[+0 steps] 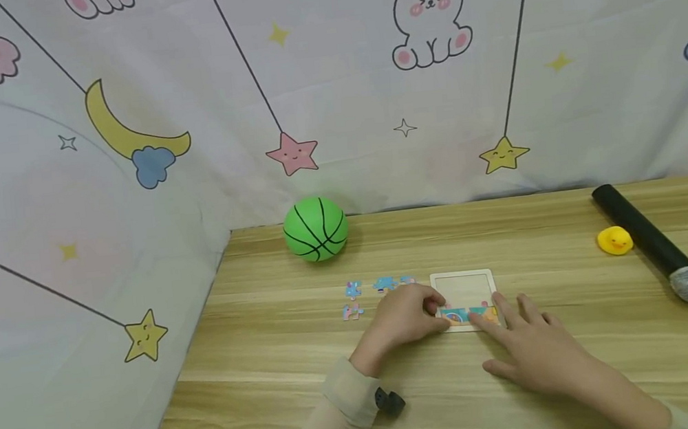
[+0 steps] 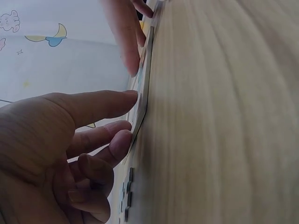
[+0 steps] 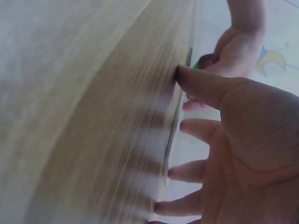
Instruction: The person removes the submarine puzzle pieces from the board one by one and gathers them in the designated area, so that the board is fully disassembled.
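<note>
A square wooden puzzle tray (image 1: 462, 274) lies on the table between both hands. Along its near side sits a row of colourful puzzle pieces (image 1: 455, 315). My left hand (image 1: 406, 313) holds the tray's near-left corner, thumb by the near edge and curled fingers at the left edge; the left wrist view shows the thumb (image 2: 110, 103) and fingers around that corner. With fingers spread and fairly straight, my right hand (image 1: 537, 351) reaches over the tray's near-right corner, its index fingertip on the row of pieces. In the right wrist view its fingers (image 3: 189, 171) extend along the tray's edge.
Several loose puzzle pieces (image 1: 353, 311) lie left of the tray, some partly behind the left hand. A green ball (image 1: 316, 229) stands at the back left. On the right are a yellow rubber duck (image 1: 615, 241) and a black microphone (image 1: 644, 234). A printed cloth (image 1: 357, 89) hangs behind the table.
</note>
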Motion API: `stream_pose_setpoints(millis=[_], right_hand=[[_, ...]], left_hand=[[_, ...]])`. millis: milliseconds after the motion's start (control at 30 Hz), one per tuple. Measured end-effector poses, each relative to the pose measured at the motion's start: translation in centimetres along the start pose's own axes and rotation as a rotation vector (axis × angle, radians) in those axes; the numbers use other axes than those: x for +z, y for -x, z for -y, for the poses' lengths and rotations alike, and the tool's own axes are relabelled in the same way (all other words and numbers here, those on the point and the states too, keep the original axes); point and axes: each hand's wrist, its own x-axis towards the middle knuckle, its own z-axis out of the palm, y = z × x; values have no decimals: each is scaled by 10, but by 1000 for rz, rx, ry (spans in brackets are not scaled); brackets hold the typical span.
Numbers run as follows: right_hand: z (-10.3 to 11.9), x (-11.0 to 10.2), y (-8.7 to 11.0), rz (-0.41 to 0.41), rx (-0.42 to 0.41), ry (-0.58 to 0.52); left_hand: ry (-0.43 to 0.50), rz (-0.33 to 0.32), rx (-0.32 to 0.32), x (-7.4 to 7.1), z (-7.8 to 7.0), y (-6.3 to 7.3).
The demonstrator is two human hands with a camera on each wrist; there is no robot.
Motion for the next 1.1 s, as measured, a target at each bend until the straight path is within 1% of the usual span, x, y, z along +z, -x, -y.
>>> stream_pose_setpoints(millis=[300,800,933,1100], right_hand=[[-2,2,-1,18,2,-4],[0,2,-2,37,15,-16],[1,1,-2,40,14,-15],[1,0,-3,38,13,-12]], left_hand=[[-7,0,-10,6,-1,-2],[-28,4,-40,10,-5,-3],[-34,-2,-36,9,-6,-2],[-40,-14,-6,10,-5,-2]])
